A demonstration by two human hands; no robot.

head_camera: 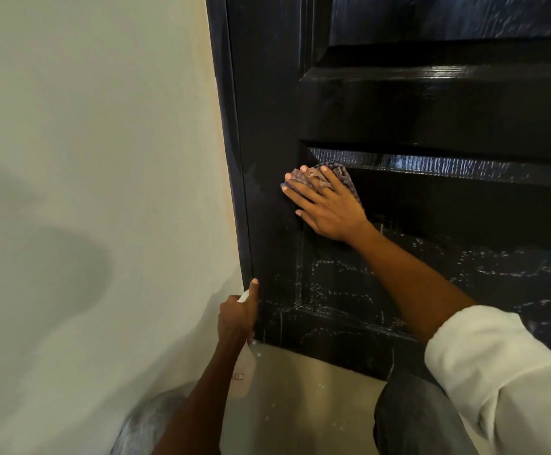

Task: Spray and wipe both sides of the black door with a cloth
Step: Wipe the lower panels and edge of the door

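The black door (431,110) fills the right and upper part of the head view, its left edge meeting a pale wall (87,159). The right hand (328,205) lies flat against the door at the upper left corner of the lower recessed panel. Its fingers are straight and spread, pressing a checked cloth (343,174) to the surface; the grip is released, not clenched. The cloth shows above and to the right of the fingertips. Below the hand, the panel and bottom rail carry trails of droplets and streaks.

The left hand (236,318) is low, beside the door's bottom left corner. Its grip is curled around the neck of a white spray bottle (244,372), forefinger pointing up. The bottle body hangs below the hand, over the pale floor (300,405). A rolled white sleeve (504,372) covers the right upper arm.
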